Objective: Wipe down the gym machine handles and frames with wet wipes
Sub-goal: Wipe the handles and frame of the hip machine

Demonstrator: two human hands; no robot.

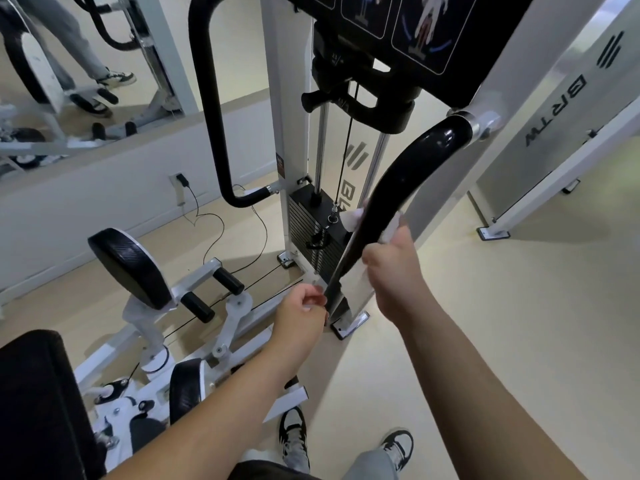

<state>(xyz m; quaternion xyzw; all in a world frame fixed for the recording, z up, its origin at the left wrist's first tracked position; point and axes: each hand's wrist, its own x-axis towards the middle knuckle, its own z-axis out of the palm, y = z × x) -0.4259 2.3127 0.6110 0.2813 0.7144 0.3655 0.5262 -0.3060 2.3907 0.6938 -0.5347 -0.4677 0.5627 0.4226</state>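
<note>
The wet wipe was wrapped around the black handle by the gripping right hand. The handle's long axis ran from near-left up to far-right (toward its chrome joint). The left hand, loosely curled and holding nothing that could be seen, was kept just beside the lower end.

Both forearms bare, reaching fwd & up from bottom of view toward the black curved handle, the landmark here. Right hand just right of handle's lower stretch, back of hand to camera, fingers curled round the bar w/ a white wipe bunched betw. palm & bar; thumb side near the bar. Right wrist straight, forearm running down-right to frame edge. Left hand lower, just left of handle's bottom end, fingers loosely curled, tips close to the bar; contact can't tell, nothing clearly held. Left forearm angles down-left, crossing below the handle.
</note>
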